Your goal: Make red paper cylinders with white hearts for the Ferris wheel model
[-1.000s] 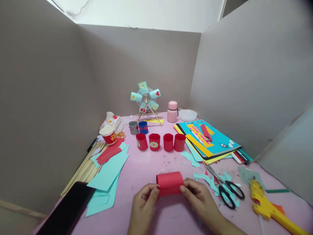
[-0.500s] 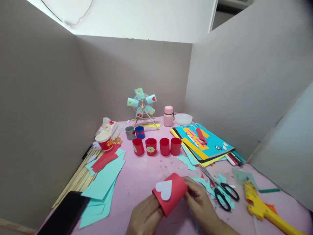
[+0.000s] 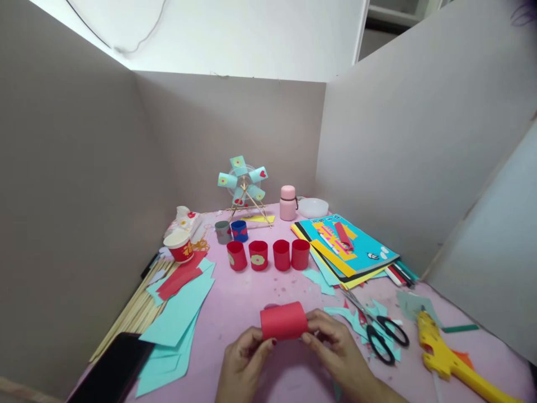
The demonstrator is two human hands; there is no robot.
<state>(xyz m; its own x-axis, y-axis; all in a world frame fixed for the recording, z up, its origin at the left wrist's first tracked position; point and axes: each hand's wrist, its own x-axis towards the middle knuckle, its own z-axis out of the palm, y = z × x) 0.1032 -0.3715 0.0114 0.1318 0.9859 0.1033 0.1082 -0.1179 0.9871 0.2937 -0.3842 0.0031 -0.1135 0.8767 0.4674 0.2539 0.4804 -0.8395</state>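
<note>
Grey panels [image 3: 230, 123] close in a pink table [image 3: 235, 296]. At its near side the left hand [image 3: 245, 358] pinches one end of a red paper roll [image 3: 284, 321] between thumb and curled fingers; the right hand [image 3: 338, 347] grips the other end likewise. The roll lies sideways, already a closed tube by the look of it, its facing side plain; a sliver of something purple shows behind its top edge. Beyond stand four red cups [image 3: 258, 255] in a row: the two on the left carry a flower, while the other two look bare from here, their far sides hidden. Decorating therefore seems partly done. Scissors [image 3: 375, 319] and a yellow glue gun [image 3: 440, 355] lie off to the right, blue paper [image 3: 168, 322] to the left. Farthest back, a paper-and-stick wheel [image 3: 244, 184] appears complete.
</note>
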